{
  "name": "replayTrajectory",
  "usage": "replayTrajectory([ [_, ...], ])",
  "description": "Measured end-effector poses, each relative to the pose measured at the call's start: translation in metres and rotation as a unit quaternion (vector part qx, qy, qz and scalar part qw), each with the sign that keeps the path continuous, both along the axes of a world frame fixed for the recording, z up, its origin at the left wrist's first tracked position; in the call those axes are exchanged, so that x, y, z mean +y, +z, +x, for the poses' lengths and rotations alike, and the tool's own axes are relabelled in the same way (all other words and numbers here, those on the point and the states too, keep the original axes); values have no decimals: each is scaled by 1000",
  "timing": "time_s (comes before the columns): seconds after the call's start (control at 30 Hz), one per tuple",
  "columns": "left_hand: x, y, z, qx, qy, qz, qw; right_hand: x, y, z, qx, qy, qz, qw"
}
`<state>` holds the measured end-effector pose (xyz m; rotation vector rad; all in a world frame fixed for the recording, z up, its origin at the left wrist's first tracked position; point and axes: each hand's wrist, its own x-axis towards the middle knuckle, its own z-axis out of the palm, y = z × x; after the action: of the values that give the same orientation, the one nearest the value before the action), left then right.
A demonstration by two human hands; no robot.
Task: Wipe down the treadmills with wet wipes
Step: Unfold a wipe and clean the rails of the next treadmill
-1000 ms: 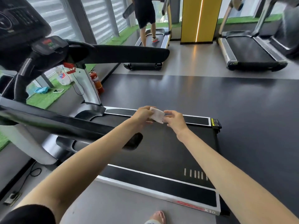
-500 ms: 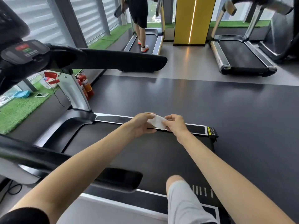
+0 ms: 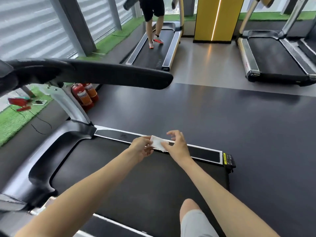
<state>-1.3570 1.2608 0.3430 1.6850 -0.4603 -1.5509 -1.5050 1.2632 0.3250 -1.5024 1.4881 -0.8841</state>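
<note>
A folded white wet wipe (image 3: 158, 143) is held between both my hands above the black belt (image 3: 136, 177) of the treadmill I stand on. My left hand (image 3: 142, 147) pinches the wipe's left end. My right hand (image 3: 176, 144) pinches its right lower edge with thumb and one finger, the other fingers lifted and loosely spread. The treadmill's far side rail (image 3: 203, 152) runs just beyond my hands. Its black handrail (image 3: 119, 74) crosses the view at upper left.
My knee in grey shorts (image 3: 193, 218) shows at the bottom. Two red fire extinguishers (image 3: 84, 95) stand by the treadmill's silver upright (image 3: 68, 103). A person walks on another treadmill (image 3: 153, 48) ahead. A further treadmill (image 3: 273, 57) sits at right, beside a yellow pillar (image 3: 217, 17).
I have moved onto the belt, the view turning right so the console has left the view. My right hand's fingers have lifted and spread off the wipe; both hands still hold it.
</note>
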Motion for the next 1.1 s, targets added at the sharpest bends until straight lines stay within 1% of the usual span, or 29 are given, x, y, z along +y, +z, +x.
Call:
replayTrajectory([
  [0.07, -27, 18, -9, 5, 23, 24, 999, -28, 20, -9, 23, 54, 23, 998],
  [0.1, -40, 32, -15, 5, 30, 26, 999, -43, 32, -14, 20, 65, 33, 997],
  [0.23, -76, 93, -37, 10, 23, 5, 1000, -100, 97, -34, -33, 56, 112, 992],
  [0.33, -90, 136, -35, 0, 29, -16, 999, -128, 134, -34, -42, 81, 164, 982],
  [0.4, -95, 161, -22, -1, 47, -31, 998, -141, 156, -18, -42, 105, 184, 976],
  [0.47, -97, 181, 0, 2, 87, -54, 995, -154, 175, 9, -57, 133, 189, 971],
  [0.57, -98, 202, 45, 34, 175, -95, 979, -167, 202, 61, -82, 179, 194, 961],
  [0.63, -97, 211, 75, 50, 209, -103, 971, -173, 210, 98, -100, 201, 206, 953],
  [0.8, -104, 204, 145, 40, 238, -87, 967, -194, 215, 190, -121, 250, 228, 933],
  [0.97, -135, 200, 231, 41, 283, -104, 953, -235, 222, 288, -107, 285, 222, 926],
  [1.07, -156, 206, 282, 21, 283, -119, 951, -260, 228, 348, -106, 316, 217, 918],
  [1.1, -163, 208, 300, 11, 303, -122, 945, -268, 230, 369, -111, 323, 216, 915],
])
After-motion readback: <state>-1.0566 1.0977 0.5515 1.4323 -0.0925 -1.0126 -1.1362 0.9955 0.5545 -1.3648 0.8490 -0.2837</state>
